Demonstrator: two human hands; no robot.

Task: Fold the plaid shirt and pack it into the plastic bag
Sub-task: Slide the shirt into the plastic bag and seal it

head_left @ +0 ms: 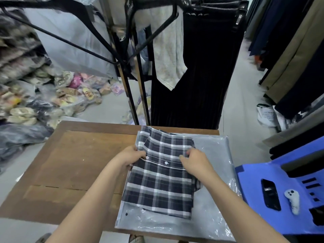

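The folded dark plaid shirt [161, 183] lies on the right half of the brown wooden table [73, 160]. Under and around it is a clear plastic bag [213, 204], spread flat over grey material. The shirt's far end looks covered by a plastic layer, but I cannot tell whether it is inside the bag. My left hand [130, 156] pinches the shirt's left edge near a white button. My right hand [194, 159] grips the shirt's right edge at about the same height. Both hands hold fabric across a fold line with buttons.
A blue plastic stool [259, 193] stands right of the table, holding a black phone [270, 194] and a small grey controller [292, 200]. A black clothes rack [133, 71] with hanging garments rises behind the table. Bagged goods are piled on the floor at left [35, 102].
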